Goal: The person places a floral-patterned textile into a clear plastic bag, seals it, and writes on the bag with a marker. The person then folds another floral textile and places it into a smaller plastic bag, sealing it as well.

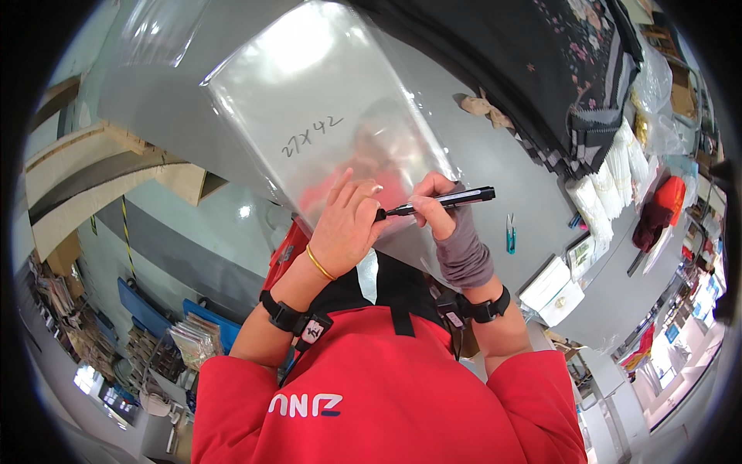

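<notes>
right hand: grip pinching marker, long axis left-right, tip leftward | left hand: grip narrow on cap, just at tip | marker: over bag's near end

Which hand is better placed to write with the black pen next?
Probably the right hand: it grips the black pen along its barrel, while the left hand pinches only one end.

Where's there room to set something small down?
Bare table surrounds the teal snips, between the right hand and white bundles; another patch lies left of the marked clear plastic. Dark floral fabric and those bundles crowd the upper right.
</notes>
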Demonstrator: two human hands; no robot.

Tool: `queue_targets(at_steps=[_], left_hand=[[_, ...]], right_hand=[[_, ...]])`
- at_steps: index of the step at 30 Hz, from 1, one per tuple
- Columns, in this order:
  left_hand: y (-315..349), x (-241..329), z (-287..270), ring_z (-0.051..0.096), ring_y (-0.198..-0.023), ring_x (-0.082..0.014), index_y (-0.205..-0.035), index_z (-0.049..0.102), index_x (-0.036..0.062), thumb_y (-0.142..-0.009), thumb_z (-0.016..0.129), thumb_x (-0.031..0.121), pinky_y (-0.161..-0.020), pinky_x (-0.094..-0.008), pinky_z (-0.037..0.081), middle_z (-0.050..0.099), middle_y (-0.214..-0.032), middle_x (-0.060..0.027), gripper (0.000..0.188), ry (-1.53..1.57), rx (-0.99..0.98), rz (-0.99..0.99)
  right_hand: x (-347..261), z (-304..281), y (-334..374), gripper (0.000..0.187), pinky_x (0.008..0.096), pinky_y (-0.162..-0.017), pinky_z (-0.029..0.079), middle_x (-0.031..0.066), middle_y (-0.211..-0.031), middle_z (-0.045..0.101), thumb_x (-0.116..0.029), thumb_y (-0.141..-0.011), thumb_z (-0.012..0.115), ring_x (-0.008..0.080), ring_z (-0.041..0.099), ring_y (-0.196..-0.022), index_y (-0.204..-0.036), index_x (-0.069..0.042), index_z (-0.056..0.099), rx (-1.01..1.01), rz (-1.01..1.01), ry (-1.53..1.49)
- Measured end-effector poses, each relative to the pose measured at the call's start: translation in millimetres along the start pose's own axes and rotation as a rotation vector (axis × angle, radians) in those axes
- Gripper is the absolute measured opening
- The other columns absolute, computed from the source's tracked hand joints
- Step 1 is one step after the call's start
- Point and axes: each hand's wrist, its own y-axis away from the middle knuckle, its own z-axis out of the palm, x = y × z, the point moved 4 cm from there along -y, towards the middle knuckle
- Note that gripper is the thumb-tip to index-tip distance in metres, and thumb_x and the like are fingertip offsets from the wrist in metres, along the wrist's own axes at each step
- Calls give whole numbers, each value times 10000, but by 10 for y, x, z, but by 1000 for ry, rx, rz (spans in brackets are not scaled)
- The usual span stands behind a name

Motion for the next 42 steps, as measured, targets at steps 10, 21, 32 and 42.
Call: queue_targets(at_steps=[10,21,32,42], left_hand=[[-250,559,446,653,-879,-379,-993,519,21,-877,755,165,-798,-480,525,622,-907,-158,299,-34,-252,-14],[-661,1381,1220,673,-887,-409,-1130,548,4,-950,627,172,-752,-518,527,685,-943,-212,258,120,-607,-119],[-784,2025,1490,539,-1139,-419,-1189,599,96,-861,710,140,-958,-505,452,523,-1280,-196,349,594,61,153],[-719,1370,1436,520,-1188,-434,-1268,553,36,-879,712,176,-1021,-494,447,526,-1296,-218,443,632,218,-21]], right_hand=[[436,-476,374,198,280,-609,435,-3,-725,576,-199,-945,632,83,548,-689,-830,-46,583,133,0,-216],[865,-1226,871,93,350,-736,453,58,-940,530,-123,-986,548,176,513,-855,-947,-42,523,500,-282,-92],[882,-1643,1716,119,349,-742,470,82,-934,521,-191,-1033,537,203,529,-870,-1022,-73,547,547,-18,-91],[927,-2569,1275,364,270,-515,385,-7,-629,427,-426,-1040,577,131,455,-553,-782,-174,530,502,65,-616]])
